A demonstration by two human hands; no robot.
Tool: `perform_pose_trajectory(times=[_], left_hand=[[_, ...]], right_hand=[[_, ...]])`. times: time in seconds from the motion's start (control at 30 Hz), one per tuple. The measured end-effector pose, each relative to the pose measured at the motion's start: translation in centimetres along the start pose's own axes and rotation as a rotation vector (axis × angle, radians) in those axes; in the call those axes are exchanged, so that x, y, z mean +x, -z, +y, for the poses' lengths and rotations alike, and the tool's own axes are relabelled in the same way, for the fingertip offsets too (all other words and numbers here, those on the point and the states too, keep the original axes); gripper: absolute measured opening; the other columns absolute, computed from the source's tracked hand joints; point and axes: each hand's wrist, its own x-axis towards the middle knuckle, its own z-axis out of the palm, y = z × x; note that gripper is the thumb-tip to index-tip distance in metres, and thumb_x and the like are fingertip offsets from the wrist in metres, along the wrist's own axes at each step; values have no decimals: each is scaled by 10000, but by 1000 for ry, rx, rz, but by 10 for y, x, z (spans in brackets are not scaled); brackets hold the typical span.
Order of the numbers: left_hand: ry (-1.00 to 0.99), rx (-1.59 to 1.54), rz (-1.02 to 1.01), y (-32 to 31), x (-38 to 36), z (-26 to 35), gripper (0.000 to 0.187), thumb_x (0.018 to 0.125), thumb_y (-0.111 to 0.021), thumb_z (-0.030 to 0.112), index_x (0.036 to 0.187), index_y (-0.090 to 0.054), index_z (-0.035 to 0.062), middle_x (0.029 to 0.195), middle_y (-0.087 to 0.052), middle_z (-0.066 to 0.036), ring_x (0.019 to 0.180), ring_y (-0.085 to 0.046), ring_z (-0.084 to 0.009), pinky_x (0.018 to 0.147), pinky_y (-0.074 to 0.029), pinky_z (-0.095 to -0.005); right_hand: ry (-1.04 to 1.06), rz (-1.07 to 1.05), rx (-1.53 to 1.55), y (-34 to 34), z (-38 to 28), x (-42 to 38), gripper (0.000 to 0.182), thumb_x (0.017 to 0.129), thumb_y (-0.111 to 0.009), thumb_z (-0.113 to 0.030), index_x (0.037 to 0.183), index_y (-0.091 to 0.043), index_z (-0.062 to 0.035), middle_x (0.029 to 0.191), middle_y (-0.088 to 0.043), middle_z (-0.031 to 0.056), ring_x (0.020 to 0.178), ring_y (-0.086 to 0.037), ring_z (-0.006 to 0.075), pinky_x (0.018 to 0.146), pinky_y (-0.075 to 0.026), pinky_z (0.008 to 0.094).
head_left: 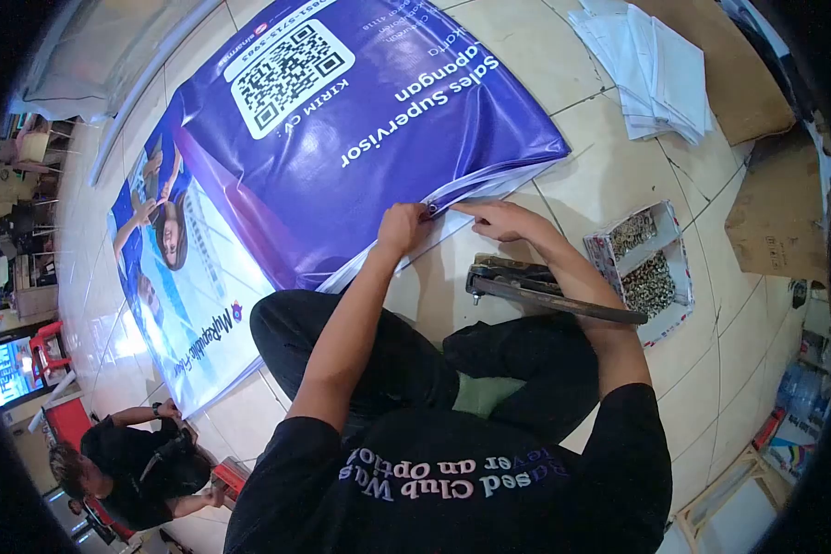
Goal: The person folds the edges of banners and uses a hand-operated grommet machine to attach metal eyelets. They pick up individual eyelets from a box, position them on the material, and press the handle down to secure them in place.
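A large purple banner (342,138) lies flat on the tiled floor (609,175), its top cut off by the upper edge of the view and its far left end curving out of sight. The person's own black-clothed legs hide part of its near edge. Both hands work at the banner's near right corner: the left hand (403,227) is closed, pinching the white hem; the right hand (503,220) lies just beside it, forefinger stretched along the hem, the other fingers curled. What sits under the fingertips cannot be made out. Just below the right forearm lies a metal eyelet press (545,291). A divided box of small eyelets (651,272) rests right of it, individual pieces too small to tell.
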Motion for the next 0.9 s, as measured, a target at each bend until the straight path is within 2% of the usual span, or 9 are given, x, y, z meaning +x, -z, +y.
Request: perform_pose_trajectory(times=[0.13,0.2,0.43,0.57,0.63,0.67,0.7,0.77,0.9], left_hand=[[-6,-166,-16,7,1,-12,196,784,-635,214,888,-726,74,798,-665,-195,750,-653,-354,690,-514,-416],[32,-210,-53,11,3,-13,217,781,-655,246,886,-729,71,806,-673,-186,734,-658,-331,681,-508,-401],[248,-530,-152,1,4,-26,312,739,-751,337,894,-734,67,816,-703,-132,734,-659,-233,686,-497,-346],[130,-430,-178,5,-4,-9,337,696,-778,328,917,-732,77,868,-695,-147,784,-659,-247,709,-505,-353],[-94,-76,-93,2,-10,1,433,665,-795,384,1019,-712,149,884,-666,-107,763,-633,-261,699,-505,-363],[-100,3,-47,-2,-12,5,453,654,-778,356,1069,-690,196,891,-645,-121,800,-636,-318,713,-510,-399],[-99,1,-50,-6,-12,6,453,654,-778,356,1069,-690,196,891,-645,-121,800,-636,-318,713,-510,-399],[-92,45,51,-12,-13,5,370,685,-730,310,1025,-698,165,890,-657,-135,809,-642,-322,714,-510,-405],[38,-86,-19,-11,-7,-2,262,705,-683,239,934,-690,112,918,-657,-139,863,-642,-322,741,-518,-432]], right_hand=[[-165,-143,90,15,-12,-5,632,865,-537,-164,1452,-306,-192,1091,-622,154,924,-605,286,845,-472,353],[-142,-61,416,5,7,-11,634,871,-556,-169,1454,-307,-149,948,-625,104,799,-586,203,749,-479,316],[-168,65,594,0,38,-32,571,890,-555,-148,1423,-358,-87,933,-625,82,782,-576,148,727,-482,293],[-286,97,788,2,34,-32,462,913,-547,-185,1346,-449,-58,912,-619,63,768,-569,134,694,-473,274],[-317,122,882,5,27,-37,421,915,-550,-204,1309,-497,-65,895,-613,53,759,-561,128,674,-471,272],[-355,138,914,9,22,-40,402,920,-545,-212,1291,-509,-61,893,-609,46,757,-552,124,675,-467,270],[-393,154,945,10,20,-41,385,925,-540,-221,1274,-520,-57,891,-605,40,754,-542,120,676,-463,268],[-388,176,940,6,24,-40,386,928,-540,-227,1271,-518,-51,897,-604,39,761,-541,120,679,-461,269],[-401,238,979,6,23,-47,425,937,-536,-243,1308,-473,-46,932,-606,47,823,-554,127,734,-470,276]])
